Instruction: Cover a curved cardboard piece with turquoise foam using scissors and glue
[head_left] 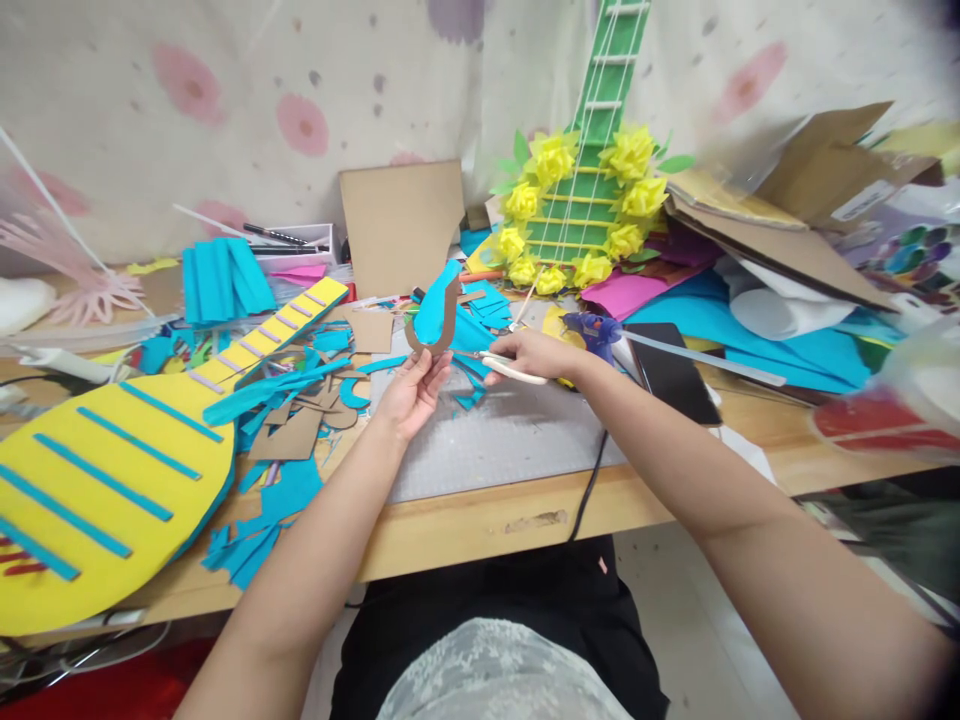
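Note:
My left hand (414, 393) pinches the lower edge of a curved brown cardboard piece (450, 312) with blue paper (433, 312) on its inner side. It is held up above the grey cutting mat (480, 455). My right hand (534, 358) is closed round white-handled scissors (517, 370), whose blades point left toward the piece and are partly hidden. Blue paper scraps (469, 385) lie beneath and behind both hands. Whether the blades touch the cardboard, I cannot tell.
At left lies a yellow guitar-shaped cutout (97, 480) with blue strips. A green guitar shape (592, 150) with yellow paper flowers leans at the back. A blue glue gun (592, 332) and a black phone (675, 372) are right. Cardboard scraps (292, 435) lie left of the mat.

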